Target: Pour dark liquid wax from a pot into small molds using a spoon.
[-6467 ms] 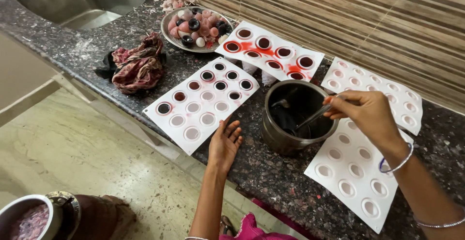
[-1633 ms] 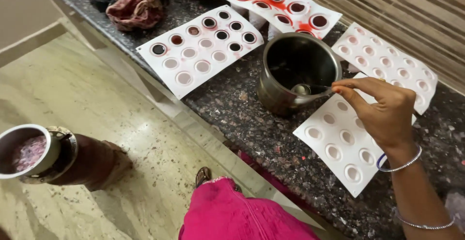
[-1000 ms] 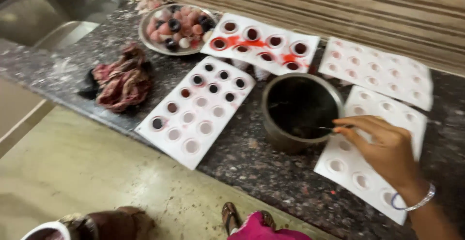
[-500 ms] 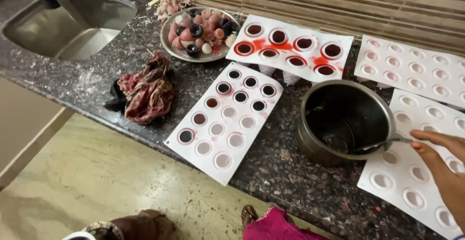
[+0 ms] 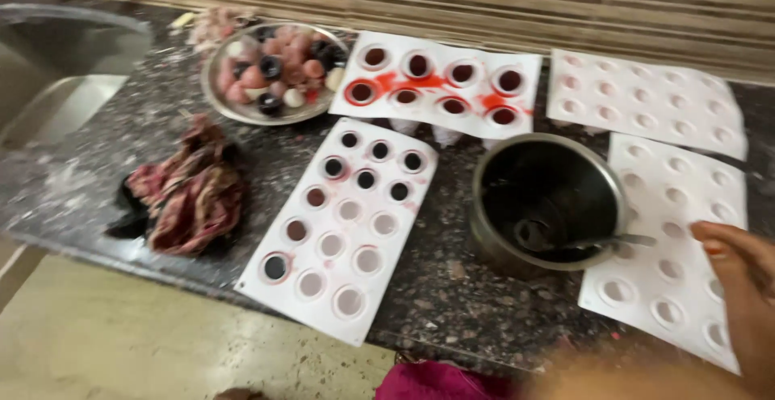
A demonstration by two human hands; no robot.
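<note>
My right hand [image 5: 739,287] is at the right edge, lying over a white mould [image 5: 674,206] with empty round cavities. Its fingertips are just short of the handle of a spoon [image 5: 601,242], and nothing is in the hand. The spoon leans in a steel pot [image 5: 549,198] that holds dark liquid. To the pot's left lies a white mould [image 5: 343,226] with several cavities filled dark. My left hand is out of view.
Behind the pot lie a mould with red spills [image 5: 440,85] and another empty white mould [image 5: 646,101]. A steel bowl of round pink, white and dark pieces [image 5: 270,73] stands at the back. A crumpled reddish cloth [image 5: 190,194] lies left, near the sink [image 5: 48,77]. A blurred pink garment [image 5: 440,382] shows below the counter edge.
My right hand has let go of the spoon and drawn back to the right. The view swung from the floor back over the counter. My left hand left the view.
</note>
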